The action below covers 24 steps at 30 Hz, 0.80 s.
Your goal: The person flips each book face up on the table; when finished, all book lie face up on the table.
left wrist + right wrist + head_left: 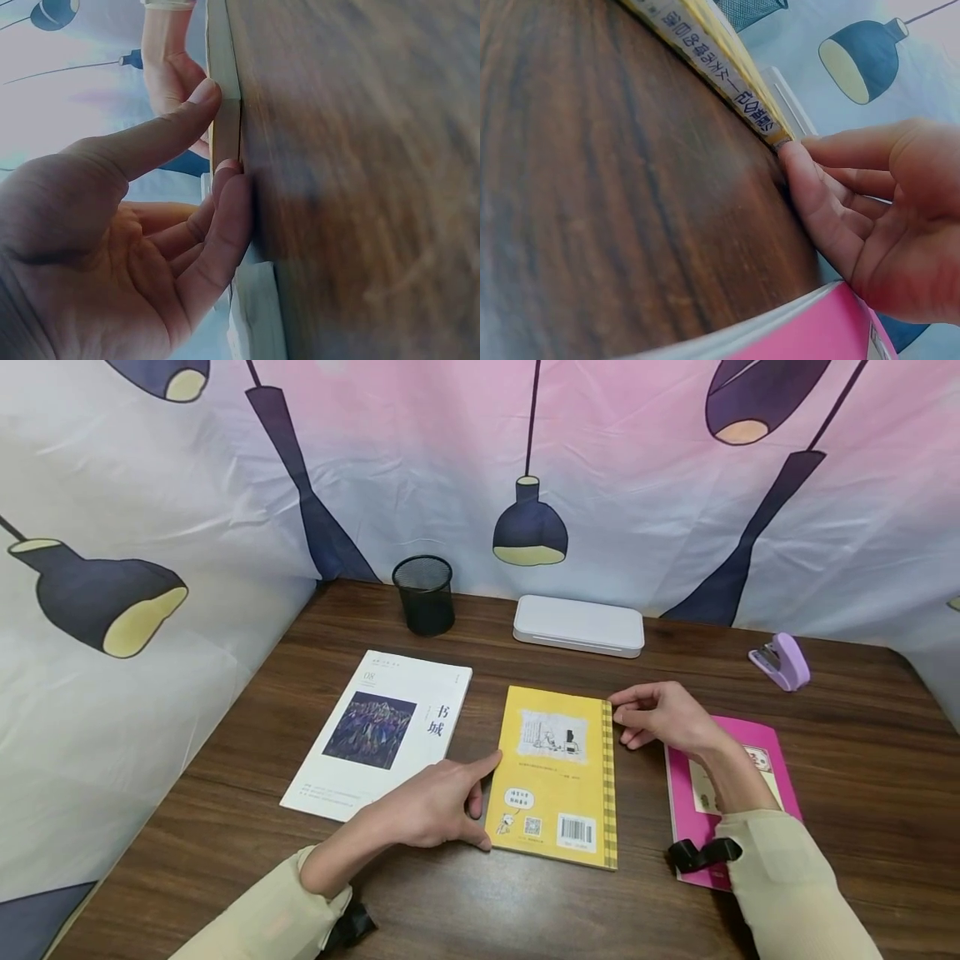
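Note:
A yellow book (551, 777) lies on the table in the head view, its back cover with the barcode facing up and its checked spine on the right. My left hand (431, 802) holds it at the lower left, with the thumb by the bottom corner and a finger along the left edge. At the top of the spine, my right hand (663, 718) grips the upper right corner between thumb and fingers. The right wrist view shows the printed spine (720, 67) running up to those fingertips. In the left wrist view, the thumb and fingertips touch the book's page edge (226, 124).
A white magazine (390, 727) lies left of the yellow book. Partly under my right forearm is a pink book (757, 735). Along the back stand a black mesh pen cup (427, 610), a white case (577, 627) and a purple stapler (787, 664), before a lamp-patterned cloth.

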Tool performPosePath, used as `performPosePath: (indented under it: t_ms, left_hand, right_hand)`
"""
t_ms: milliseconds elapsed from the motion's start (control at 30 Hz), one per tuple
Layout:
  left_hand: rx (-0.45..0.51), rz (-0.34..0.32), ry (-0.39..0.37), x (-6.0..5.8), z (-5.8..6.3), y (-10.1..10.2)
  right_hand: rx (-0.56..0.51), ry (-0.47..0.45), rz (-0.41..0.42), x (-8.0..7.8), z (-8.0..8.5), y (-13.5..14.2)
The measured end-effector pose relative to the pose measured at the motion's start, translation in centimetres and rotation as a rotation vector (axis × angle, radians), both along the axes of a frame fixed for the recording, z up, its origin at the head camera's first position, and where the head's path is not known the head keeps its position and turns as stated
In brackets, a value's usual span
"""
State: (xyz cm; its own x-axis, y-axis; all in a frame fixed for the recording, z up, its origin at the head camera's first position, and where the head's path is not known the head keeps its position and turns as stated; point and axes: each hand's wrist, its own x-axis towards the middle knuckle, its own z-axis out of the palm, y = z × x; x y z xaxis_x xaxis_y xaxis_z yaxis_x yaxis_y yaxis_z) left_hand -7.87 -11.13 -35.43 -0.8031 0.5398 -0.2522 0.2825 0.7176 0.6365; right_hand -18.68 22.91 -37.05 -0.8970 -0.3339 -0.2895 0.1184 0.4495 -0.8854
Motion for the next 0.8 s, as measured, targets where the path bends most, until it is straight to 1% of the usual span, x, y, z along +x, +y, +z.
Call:
performPosePath:
  t_ms: [233, 367, 567, 800]
  left_hand:
    - [-0.004, -0.008, 0.0, -0.05, -0.06, -0.07]
    - [-0.001, -0.008, -0.007, 0.05, -0.03, -0.08]
    - [0.001, -0.007, -0.008, 0.12, -0.06, -0.13]
    - [0.001, -0.005, -0.023, 0.14, 0.1, -0.15]
  right_hand:
    - [-0.018, 0.012, 0.005, 0.28, 0.18, 0.08]
    - [-0.042, 0.028, 0.031, 0.36, 0.28, 0.17]
    - [-0.114, -0.01, 0.088, 0.32, 0.6, 0.3]
    - [-0.216, 0.022, 0.103, 0.35, 1.0, 0.83]
